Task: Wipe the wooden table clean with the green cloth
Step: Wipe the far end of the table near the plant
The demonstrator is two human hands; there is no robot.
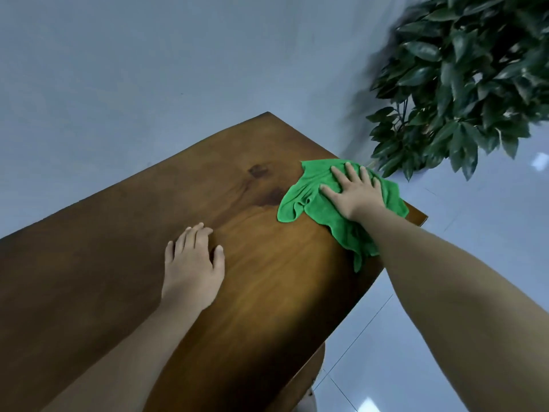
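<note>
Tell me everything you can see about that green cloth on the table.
The green cloth is bright green, soft and fuzzy-looking, perhaps microfibre. It lies crumpled and spread near the right edge of the wooden table, with one fold drooping over that edge. The right hand presses flat on top of it, fingers spread, covering its middle. The left hand rests on bare wood, apart from the cloth. No dirt or label shows on it.
</note>
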